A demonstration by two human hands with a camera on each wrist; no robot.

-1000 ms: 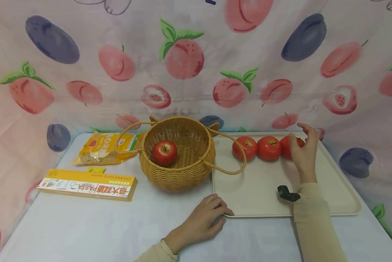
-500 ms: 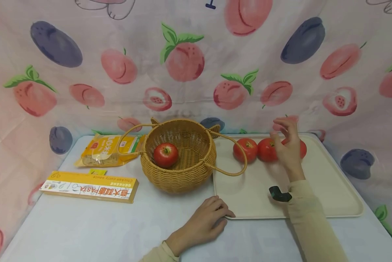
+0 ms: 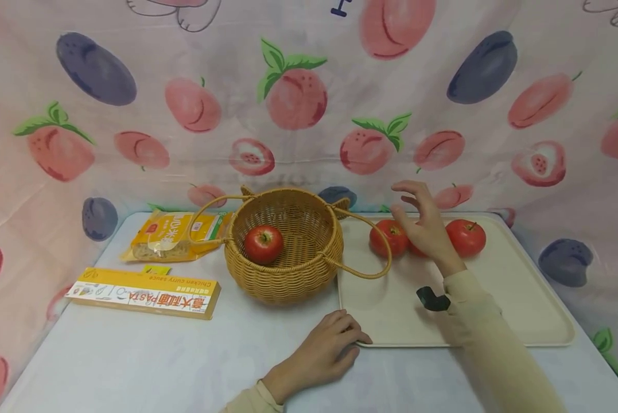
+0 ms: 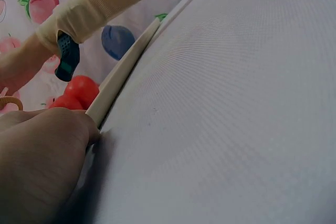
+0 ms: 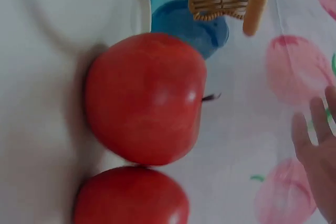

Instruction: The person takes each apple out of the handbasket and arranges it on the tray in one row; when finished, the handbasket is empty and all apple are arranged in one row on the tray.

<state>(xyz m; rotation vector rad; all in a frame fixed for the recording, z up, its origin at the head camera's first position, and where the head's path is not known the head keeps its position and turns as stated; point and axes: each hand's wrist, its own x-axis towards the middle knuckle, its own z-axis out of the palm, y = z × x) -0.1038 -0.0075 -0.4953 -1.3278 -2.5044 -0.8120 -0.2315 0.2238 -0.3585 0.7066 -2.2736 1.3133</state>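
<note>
On the cream tray (image 3: pixel 386 321) sit three red apples in a row. My right hand (image 3: pixel 423 225) is raised over them, fingers spread and holding nothing. It hides most of the middle apple; the left apple (image 3: pixel 388 238) and right apple (image 3: pixel 466 238) show beside it. In the right wrist view, one apple (image 5: pixel 147 98) with its stem fills the middle, with my hand (image 5: pixel 320 163) at the right edge. A wicker basket (image 3: pixel 283 282) stands left of the tray with one apple (image 3: pixel 264 244) inside. My left hand (image 3: pixel 321 350) rests at the tray's near left corner, fingertips touching its rim.
A yellow food bag (image 3: pixel 169 238) lies at the back left, and a pasta box (image 3: pixel 143 293) in front of it. The basket's right handle loop (image 3: pixel 362 276) reaches over the tray. A fruit-print cloth (image 3: pixel 298 149) hangs behind the table.
My right hand has moved left along the row, from the right apple to above the middle one, uncovering the right apple. My left hand has stayed at the tray corner.
</note>
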